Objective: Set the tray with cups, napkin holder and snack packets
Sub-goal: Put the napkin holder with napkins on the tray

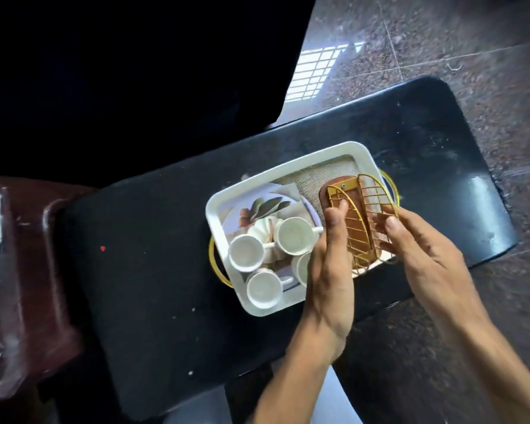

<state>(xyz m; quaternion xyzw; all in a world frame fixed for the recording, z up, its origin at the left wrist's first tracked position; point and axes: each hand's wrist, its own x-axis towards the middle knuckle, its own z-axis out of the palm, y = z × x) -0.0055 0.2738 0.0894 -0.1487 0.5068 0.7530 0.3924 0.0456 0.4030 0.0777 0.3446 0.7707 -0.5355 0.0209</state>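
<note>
Your left hand [328,264] and right hand [423,249] hold the gold wire napkin holder [357,221] between them, the fingers [392,224] pinching its two sides, at the right part of the white tray [288,171]. Four white cups [296,235] stand in the left part of the tray, which lies on the black table [150,240].

Dim, high-contrast picture. A bright window grid reflects on the glossy floor [318,71] at the top, and glare sits on the right end of the desk [481,194]. The upper left is nearly black; the left edge is blurred and bent.
</note>
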